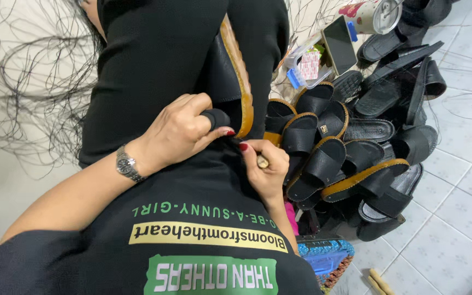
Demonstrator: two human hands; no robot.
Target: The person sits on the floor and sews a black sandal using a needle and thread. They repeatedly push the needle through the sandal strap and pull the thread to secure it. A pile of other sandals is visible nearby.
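A black sandal with a tan sole edge (240,71) stands on its side in my lap, against my black trousers. My left hand (178,131), with a metal watch on the wrist, pinches the sandal's black strap (217,117) between thumb and fingers. Just right of it, my right hand (266,164) is closed around a small tool with a pale wooden handle (262,161). The tool's tip points at the sandal's lower end and is hidden by my fingers.
A pile of black sandals with tan soles (345,147) lies on the white tiled floor (454,207) to my right. Beyond it are a phone (338,43), a clear plastic box (307,68) and a patterned cup (372,15). A blue basket (326,257) sits near my right elbow.
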